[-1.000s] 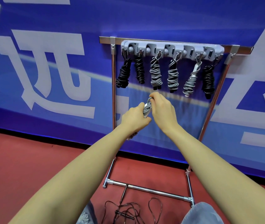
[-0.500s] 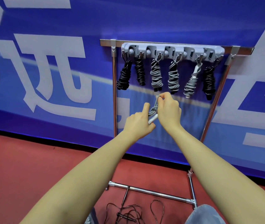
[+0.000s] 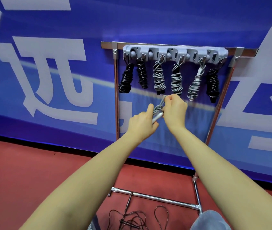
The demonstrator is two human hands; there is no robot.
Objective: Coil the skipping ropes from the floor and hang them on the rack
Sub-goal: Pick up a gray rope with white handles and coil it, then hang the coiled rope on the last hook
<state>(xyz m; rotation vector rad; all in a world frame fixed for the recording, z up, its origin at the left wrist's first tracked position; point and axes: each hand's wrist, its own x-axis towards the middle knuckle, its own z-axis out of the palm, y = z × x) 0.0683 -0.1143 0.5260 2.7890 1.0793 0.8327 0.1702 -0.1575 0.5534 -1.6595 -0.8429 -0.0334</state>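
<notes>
Grey skipping rope (image 3: pixel 158 109), coiled into a bundle, held in front of the rack (image 3: pixel 175 47) and below its row of hanging ropes. Left hand (image 3: pixel 141 125): fingers curled round the lower part of the bundle, where a pale handle (image 3: pixel 156 117) juts out between thumb and forefinger. Right hand (image 3: pixel 175 112): thumb and forefinger pinch a loop of the same rope at the top of the bundle, drawn up and away from the coils. The bundle thus sits between the two hands, its body in the left grip, its loop end in the right pinch, just beneath the tails of the third and fourth hanging ropes.

Rack: chrome frame with a grey plastic hook bar (image 3: pixel 175 53) across the top. Six coiled ropes hang from it, left to right: black rope (image 3: pixel 126 80), black rope (image 3: pixel 142 75), grey rope (image 3: pixel 159 77), grey rope (image 3: pixel 176 78), pale grey rope with a white handle (image 3: pixel 195 83), black rope (image 3: pixel 212 83).

Floor (image 3: pixel 24 171): red surface. One loose dark rope (image 3: pixel 136 216) lies uncoiled by the rack's bottom crossbar (image 3: pixel 156 198), one of its ends lying over that bar.

Background: blue banner (image 3: pixel 49 63) with large white characters, behind the rack.
</notes>
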